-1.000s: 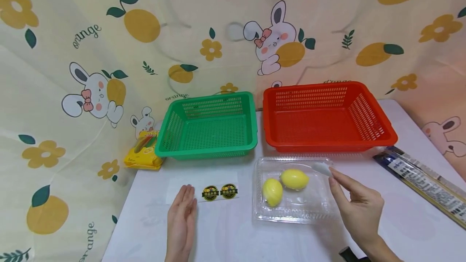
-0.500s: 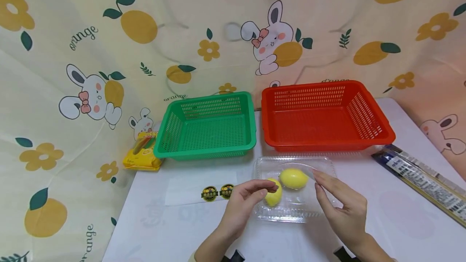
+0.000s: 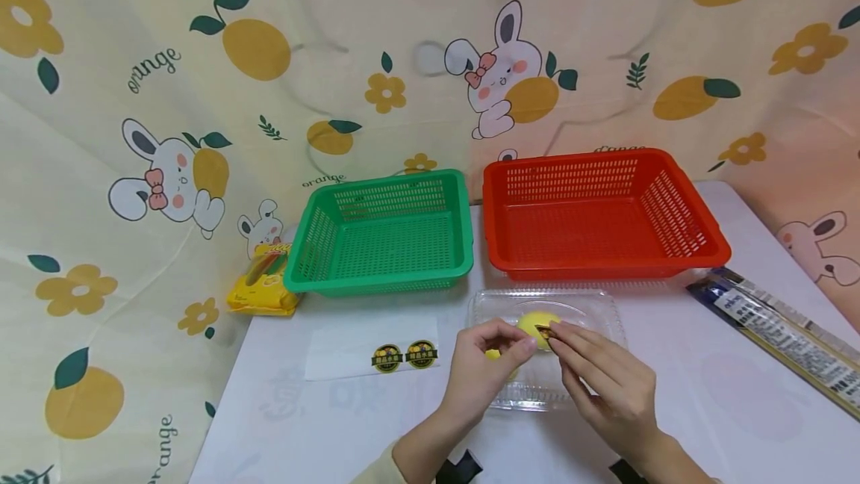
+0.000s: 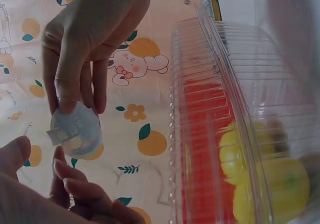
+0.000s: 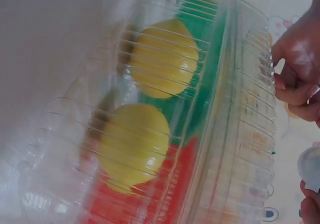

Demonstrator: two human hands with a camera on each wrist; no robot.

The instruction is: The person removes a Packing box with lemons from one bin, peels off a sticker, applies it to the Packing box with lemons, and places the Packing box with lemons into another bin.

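With my right hand [image 3: 610, 379] I pinch a round sticker [image 4: 82, 131] by its edge, above the clear plastic box [image 3: 594, 306] with two lemons [image 5: 134, 146] in it. My left hand [image 3: 480, 364] is just beside it, fingers loosely curved; whether a fingertip touches the sticker, I can't tell. More stickers [image 3: 421, 354] lie left of the box.

My right grip [image 4: 80, 39] pinches a round sticker [image 4: 82, 126] from above; my left grip [image 4: 35, 204], thumb apart, has a fingertip at the sticker's lower edge. Two lemons [image 4: 272, 191] show through a clear-plastic container [image 4: 227, 64]; printed cloth [image 4: 152, 144] spreads behind.
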